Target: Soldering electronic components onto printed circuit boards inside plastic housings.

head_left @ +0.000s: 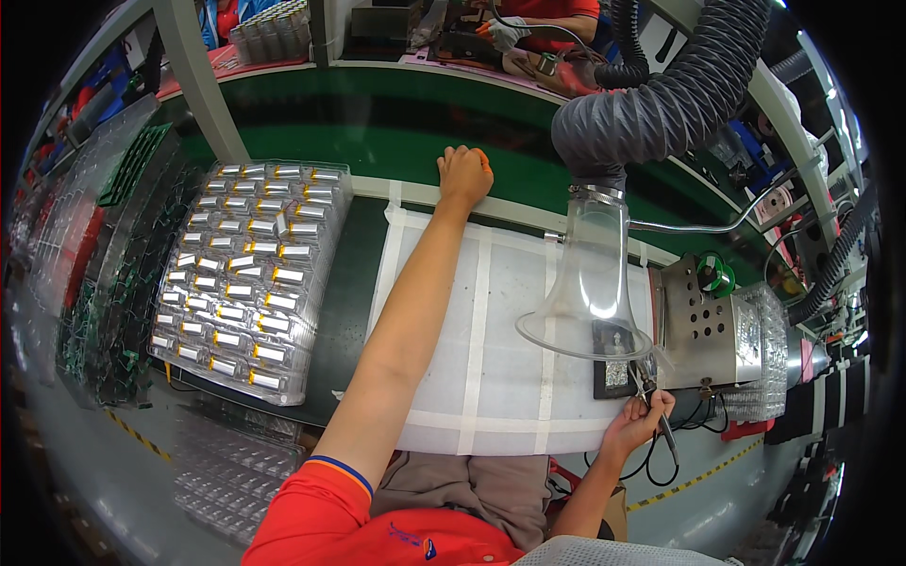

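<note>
My left hand reaches far forward, to the rim of the green conveyor belt. Its fingers are curled down, with orange at the side of one finger; whatever they may hold is hidden beneath. Low on the right, my right hand is closed around a soldering iron with a dark handle and a black cable. The iron's front end points up beside a small dark tray of shiny metal bits, near the rim of a clear funnel-shaped hood.
A white taped mat covers the bench before me. At left stands a clear tray stack bearing many silver battery cells with yellow tabs. A perforated metal box and a grey ribbed hose crowd the right. A co-worker's gloved hand shows across the belt.
</note>
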Demonstrator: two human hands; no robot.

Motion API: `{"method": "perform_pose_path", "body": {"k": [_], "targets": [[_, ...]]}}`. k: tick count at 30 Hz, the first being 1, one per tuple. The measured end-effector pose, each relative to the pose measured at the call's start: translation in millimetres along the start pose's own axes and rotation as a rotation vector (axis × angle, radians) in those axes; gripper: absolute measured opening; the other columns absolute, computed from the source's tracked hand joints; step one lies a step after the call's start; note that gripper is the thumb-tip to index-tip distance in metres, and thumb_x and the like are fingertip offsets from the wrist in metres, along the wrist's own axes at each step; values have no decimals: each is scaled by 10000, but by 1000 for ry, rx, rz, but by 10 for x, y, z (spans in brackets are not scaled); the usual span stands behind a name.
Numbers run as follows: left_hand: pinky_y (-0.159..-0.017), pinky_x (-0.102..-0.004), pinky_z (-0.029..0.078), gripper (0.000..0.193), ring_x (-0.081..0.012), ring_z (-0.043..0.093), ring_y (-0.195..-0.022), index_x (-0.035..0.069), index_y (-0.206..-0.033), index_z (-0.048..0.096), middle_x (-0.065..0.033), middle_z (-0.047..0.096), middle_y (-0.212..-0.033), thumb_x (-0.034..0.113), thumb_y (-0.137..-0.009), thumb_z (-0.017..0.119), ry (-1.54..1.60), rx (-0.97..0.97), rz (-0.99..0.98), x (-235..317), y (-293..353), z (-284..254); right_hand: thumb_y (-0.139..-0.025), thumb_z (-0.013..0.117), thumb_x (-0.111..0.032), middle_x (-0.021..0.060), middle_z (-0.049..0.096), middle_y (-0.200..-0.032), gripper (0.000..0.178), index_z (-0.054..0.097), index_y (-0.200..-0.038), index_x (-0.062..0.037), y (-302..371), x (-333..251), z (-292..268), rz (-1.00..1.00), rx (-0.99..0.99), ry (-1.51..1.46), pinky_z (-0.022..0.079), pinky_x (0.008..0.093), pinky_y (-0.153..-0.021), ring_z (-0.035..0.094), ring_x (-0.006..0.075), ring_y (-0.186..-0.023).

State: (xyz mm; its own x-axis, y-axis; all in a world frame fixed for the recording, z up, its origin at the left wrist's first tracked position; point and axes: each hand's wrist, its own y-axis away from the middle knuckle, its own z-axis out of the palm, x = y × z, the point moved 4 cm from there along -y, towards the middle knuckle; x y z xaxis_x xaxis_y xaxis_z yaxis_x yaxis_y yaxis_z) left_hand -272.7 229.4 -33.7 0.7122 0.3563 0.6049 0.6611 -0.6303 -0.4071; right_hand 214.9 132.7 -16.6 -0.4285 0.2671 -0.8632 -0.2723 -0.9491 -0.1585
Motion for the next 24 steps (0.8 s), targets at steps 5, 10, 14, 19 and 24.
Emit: {"method": "perform_pose_path", "body": {"k": [5,10,14,19,24], "targets": [[-882,-414,395,108,-289,527,-1006,83,-844,700,-99,647,-984,87,-780,613,15,10,6,11,6,-11,-927,518,-112,-52,314,-592,91,449,-869,-98,-2,0,-4,1,2,-4,227,194,-403,269,33,-451],[-871,-413,394,98,-294,521,-1002,75,-814,689,-104,644,-973,69,-779,598,34,32,17,11,9,-13,-927,520,-111,-51,321,-592,89,451,-872,-97,1,3,1,3,-10,-17,224,195,-400,273,35,-451],[-890,-418,395,118,-288,530,-1009,96,-863,707,-91,648,-986,101,-781,621,13,13,3,4,4,-10,-927,520,-114,-50,320,-592,89,452,-873,-96,4,0,2,5,-7,3,224,197,-400,273,37,-452],[-876,-409,389,94,-291,520,-1003,69,-815,688,-106,643,-977,69,-780,601,33,17,10,19,19,-27,-928,519,-112,-47,323,-592,83,455,-878,-93,1,0,-5,-3,-1,-5,229,199,-403,271,37,-454],[-881,-414,386,96,-292,519,-1003,74,-819,689,-108,641,-977,75,-781,601,40,13,9,18,16,-30,-927,518,-111,-47,327,-593,82,457,-876,-93,-2,3,-11,0,0,-5,231,198,-403,272,37,-455]]}}
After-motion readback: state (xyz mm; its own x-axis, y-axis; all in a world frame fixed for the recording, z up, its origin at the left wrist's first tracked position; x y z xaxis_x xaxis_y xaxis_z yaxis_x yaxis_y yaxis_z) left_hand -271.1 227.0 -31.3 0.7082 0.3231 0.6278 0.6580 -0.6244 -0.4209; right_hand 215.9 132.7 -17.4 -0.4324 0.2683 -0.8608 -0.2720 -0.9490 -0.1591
